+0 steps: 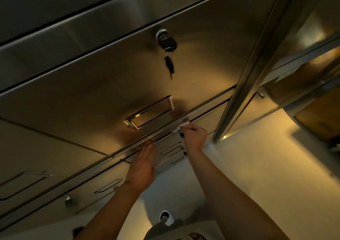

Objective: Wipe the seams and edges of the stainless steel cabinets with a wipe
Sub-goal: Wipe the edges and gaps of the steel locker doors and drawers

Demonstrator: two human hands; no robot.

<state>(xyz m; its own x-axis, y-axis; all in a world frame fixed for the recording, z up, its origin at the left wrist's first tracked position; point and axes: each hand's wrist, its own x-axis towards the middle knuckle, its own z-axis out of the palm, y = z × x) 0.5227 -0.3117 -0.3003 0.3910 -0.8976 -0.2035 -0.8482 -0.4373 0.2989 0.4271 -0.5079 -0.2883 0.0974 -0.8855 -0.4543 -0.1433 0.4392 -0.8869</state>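
Note:
A stainless steel cabinet door (103,92) fills the view, with a recessed handle (150,111) and a dark padlock (166,40) with keys hanging from it. Along its lower edge runs a horizontal seam (128,148). My right hand (195,135) pinches a small white wipe (181,127) and presses it against that seam, just below the handle. My left hand (142,164) lies flat with straight fingers on the seam's edge, to the left of the wipe.
Lower drawers with thin bar handles (108,185) sit under the seam, one with a small lock (68,201). A vertical steel post (246,77) stands to the right. A brown cardboard box (320,118) is at far right. My shoe (166,216) rests on the pale floor.

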